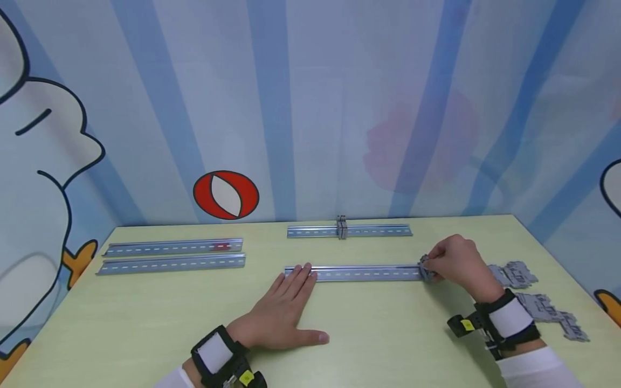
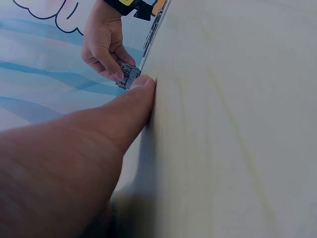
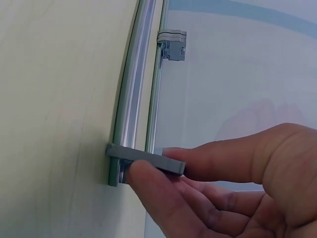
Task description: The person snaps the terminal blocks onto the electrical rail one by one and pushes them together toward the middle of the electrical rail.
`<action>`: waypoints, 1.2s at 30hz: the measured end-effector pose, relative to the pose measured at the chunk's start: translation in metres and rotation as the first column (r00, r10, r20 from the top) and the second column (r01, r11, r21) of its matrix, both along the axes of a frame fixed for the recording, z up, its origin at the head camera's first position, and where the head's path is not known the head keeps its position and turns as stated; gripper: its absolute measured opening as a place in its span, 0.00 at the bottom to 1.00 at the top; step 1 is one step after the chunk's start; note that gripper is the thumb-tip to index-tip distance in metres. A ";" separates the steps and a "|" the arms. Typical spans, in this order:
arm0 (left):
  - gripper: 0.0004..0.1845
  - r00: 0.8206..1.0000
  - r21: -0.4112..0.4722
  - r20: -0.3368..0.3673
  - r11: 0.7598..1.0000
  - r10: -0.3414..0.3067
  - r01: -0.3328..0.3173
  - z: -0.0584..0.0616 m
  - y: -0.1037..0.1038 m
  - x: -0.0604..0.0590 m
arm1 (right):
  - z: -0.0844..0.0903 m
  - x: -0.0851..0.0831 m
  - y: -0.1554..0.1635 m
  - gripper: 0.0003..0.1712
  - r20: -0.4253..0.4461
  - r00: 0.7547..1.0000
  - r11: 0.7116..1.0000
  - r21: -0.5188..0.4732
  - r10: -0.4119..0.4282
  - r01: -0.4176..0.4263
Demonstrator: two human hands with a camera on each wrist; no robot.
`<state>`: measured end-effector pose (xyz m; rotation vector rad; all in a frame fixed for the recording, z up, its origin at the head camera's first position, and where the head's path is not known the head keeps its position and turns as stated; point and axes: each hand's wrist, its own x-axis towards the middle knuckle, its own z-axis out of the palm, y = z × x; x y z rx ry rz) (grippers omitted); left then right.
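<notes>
A slotted metal DIN rail (image 1: 364,274) lies crosswise on the table in front of the person. Flat on its left end rest the straight fingers of the left hand (image 1: 276,315), thumb spread to the side over the tabletop. At the rail's right end, the right hand (image 1: 458,267) pinches a thin grey terminal block (image 1: 426,268) between thumb and fingers. Seen from the right wrist, this terminal block (image 3: 148,159) sits across the rail (image 3: 130,104) close to its end. Part of the block is hidden behind the fingertips.
Farther back, another rail (image 1: 310,231) carries several upright grey blocks (image 1: 342,227). Two bare rails (image 1: 172,263) lie side by side at the left. Loose grey blocks (image 1: 536,307) lie flat at the right, partly behind the right wrist. A printed backdrop (image 1: 320,108) rises behind the table.
</notes>
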<state>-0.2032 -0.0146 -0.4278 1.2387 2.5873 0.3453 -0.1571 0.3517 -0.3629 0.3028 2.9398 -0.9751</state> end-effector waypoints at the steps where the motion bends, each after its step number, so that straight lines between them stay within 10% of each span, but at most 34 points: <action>1: 0.62 1.000 0.003 0.000 1.000 0.000 0.000 0.000 0.000 0.000 | -0.001 0.000 0.000 0.09 -0.001 1.000 1.000 -0.004 -0.002 0.002; 36: 0.61 1.000 0.017 -0.018 1.000 -0.008 0.008 0.006 0.001 0.004 | -0.013 -0.021 -0.074 0.05 -0.148 0.988 0.995 -0.081 0.053 -0.066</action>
